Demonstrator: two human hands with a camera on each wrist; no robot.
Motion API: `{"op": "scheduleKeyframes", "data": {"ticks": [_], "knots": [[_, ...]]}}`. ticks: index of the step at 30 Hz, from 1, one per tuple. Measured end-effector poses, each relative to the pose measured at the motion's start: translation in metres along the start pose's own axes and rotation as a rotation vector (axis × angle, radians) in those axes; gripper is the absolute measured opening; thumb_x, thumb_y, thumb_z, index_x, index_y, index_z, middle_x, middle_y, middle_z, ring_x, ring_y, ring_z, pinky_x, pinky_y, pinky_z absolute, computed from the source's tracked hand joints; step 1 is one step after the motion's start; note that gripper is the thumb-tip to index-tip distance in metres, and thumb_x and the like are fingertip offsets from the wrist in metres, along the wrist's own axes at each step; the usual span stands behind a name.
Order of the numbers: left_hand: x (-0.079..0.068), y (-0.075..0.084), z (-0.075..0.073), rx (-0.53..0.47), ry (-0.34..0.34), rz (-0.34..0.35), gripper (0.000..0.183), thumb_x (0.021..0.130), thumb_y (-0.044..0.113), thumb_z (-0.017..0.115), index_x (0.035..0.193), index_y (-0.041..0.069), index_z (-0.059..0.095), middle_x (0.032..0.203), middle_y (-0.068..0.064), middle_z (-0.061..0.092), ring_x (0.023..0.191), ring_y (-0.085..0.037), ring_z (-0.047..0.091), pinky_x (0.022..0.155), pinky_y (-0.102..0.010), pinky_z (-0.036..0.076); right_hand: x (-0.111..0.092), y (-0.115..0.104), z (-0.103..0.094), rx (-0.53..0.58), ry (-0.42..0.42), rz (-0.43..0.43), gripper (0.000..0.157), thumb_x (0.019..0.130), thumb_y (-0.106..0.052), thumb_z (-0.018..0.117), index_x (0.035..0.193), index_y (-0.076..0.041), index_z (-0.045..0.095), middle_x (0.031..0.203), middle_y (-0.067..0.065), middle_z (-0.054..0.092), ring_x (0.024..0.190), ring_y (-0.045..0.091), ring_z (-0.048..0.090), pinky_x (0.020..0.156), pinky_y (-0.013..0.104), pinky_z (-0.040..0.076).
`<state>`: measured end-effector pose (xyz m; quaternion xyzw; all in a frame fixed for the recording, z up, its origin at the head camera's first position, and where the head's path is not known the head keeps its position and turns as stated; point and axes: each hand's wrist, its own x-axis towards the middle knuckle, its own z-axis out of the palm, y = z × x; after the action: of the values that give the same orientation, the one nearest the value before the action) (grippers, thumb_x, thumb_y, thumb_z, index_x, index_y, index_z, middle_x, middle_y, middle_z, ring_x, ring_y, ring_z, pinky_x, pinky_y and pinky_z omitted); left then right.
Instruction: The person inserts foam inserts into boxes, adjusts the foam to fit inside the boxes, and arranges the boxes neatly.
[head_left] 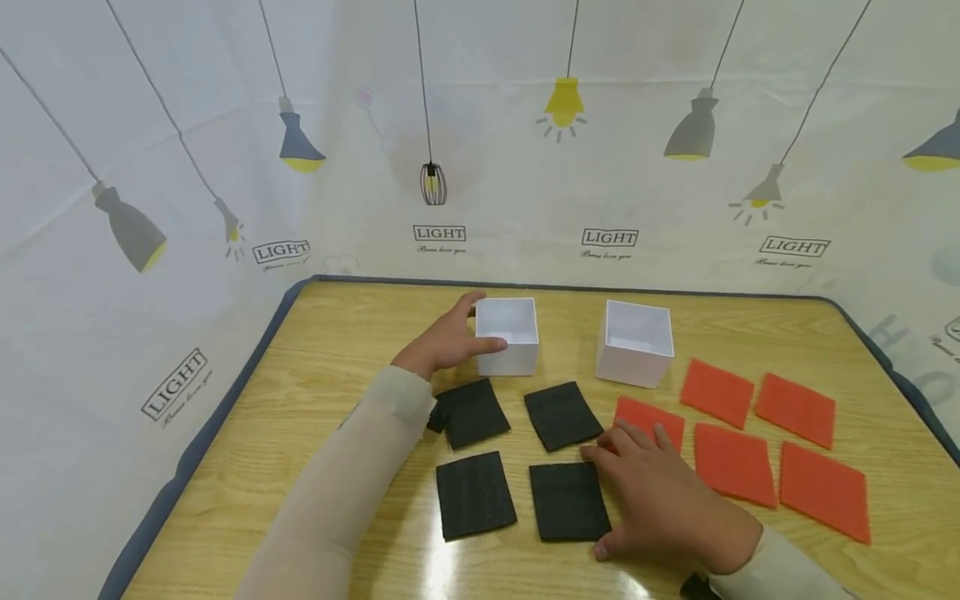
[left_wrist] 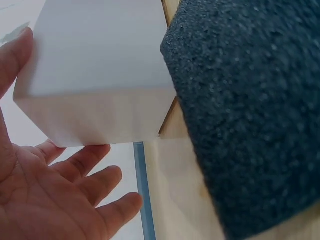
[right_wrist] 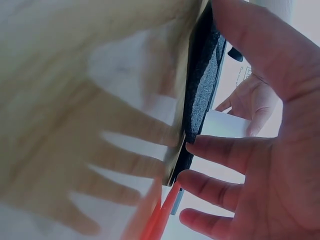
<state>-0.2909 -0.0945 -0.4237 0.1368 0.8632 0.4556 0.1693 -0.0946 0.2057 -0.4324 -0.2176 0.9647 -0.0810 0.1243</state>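
My left hand (head_left: 448, 337) holds the left white open-topped box (head_left: 507, 362), thumb across its front wall and fingers around its left and back side. In the left wrist view, thumb and fingertips meet the box on two sides. My right hand (head_left: 667, 498) is low over the table, its fingers fairly straight. Its thumb and forefinger span the right edge of a black foam square (head_left: 570, 502), which lies flat. In the right wrist view the fingertips come right up to that black edge. The other fingers overlap a red square (head_left: 651, 410).
Three more black squares lie left of the right hand, one of them (head_left: 476, 496) beside the nearest. Several red squares (head_left: 733, 462) are spread on the right. A second white box (head_left: 635, 363) stands at the back. Printed cloth (head_left: 510, 192) walls the wooden table (head_left: 360, 333).
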Motion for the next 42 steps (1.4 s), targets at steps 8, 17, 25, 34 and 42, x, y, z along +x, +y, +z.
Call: {"op": "scheduleKeyframes", "data": {"ticks": [8,17,25,34,42], "knots": [[0.0,-0.005,-0.001,-0.05,-0.031,0.013,0.103,0.095,0.039,0.081,0.169,0.022,0.012,0.165,-0.017,0.034,0.142,-0.037,0.049,0.112,-0.055,0.046,0.003,-0.001,0.002,-0.008,-0.017,-0.002,0.114,0.053,-0.079,0.091,0.146,-0.022,0.061,0.135,-0.002,0.057,0.145,0.033,0.041,0.116,0.08,0.02],[0.003,-0.009,0.0,-0.121,-0.059,0.044,0.098,0.096,0.033,0.08,0.168,0.021,0.013,0.166,-0.016,0.03,0.15,-0.041,0.041,0.112,-0.054,0.048,0.005,-0.002,0.003,-0.016,-0.015,-0.003,0.107,0.055,-0.074,0.094,0.142,-0.02,0.063,0.139,0.001,0.058,0.15,0.038,0.039,0.116,0.08,0.02],[0.002,-0.008,0.0,-0.118,-0.06,0.036,0.099,0.096,0.033,0.08,0.167,0.022,0.012,0.165,-0.015,0.032,0.148,-0.041,0.045,0.112,-0.053,0.048,0.004,-0.004,0.003,0.002,-0.015,-0.018,0.099,0.06,-0.068,0.094,0.14,-0.019,0.063,0.139,0.003,0.058,0.151,0.041,0.037,0.116,0.08,0.02],[0.004,-0.011,0.001,-0.132,-0.061,0.034,0.099,0.096,0.033,0.08,0.167,0.024,0.012,0.164,-0.015,0.033,0.148,-0.04,0.046,0.11,-0.053,0.049,0.003,-0.006,0.001,0.013,-0.004,-0.026,0.091,0.062,-0.062,0.093,0.137,-0.018,0.064,0.133,-0.002,0.059,0.14,0.03,0.047,0.117,0.077,0.024],[0.003,-0.01,0.0,-0.13,-0.064,0.037,0.1,0.096,0.033,0.08,0.168,0.02,0.011,0.164,-0.015,0.033,0.147,-0.041,0.047,0.11,-0.054,0.05,0.004,-0.008,0.002,0.044,0.009,-0.027,0.088,0.063,-0.057,0.09,0.136,-0.016,0.062,0.134,-0.003,0.059,0.136,0.027,0.05,0.118,0.074,0.026]]}}
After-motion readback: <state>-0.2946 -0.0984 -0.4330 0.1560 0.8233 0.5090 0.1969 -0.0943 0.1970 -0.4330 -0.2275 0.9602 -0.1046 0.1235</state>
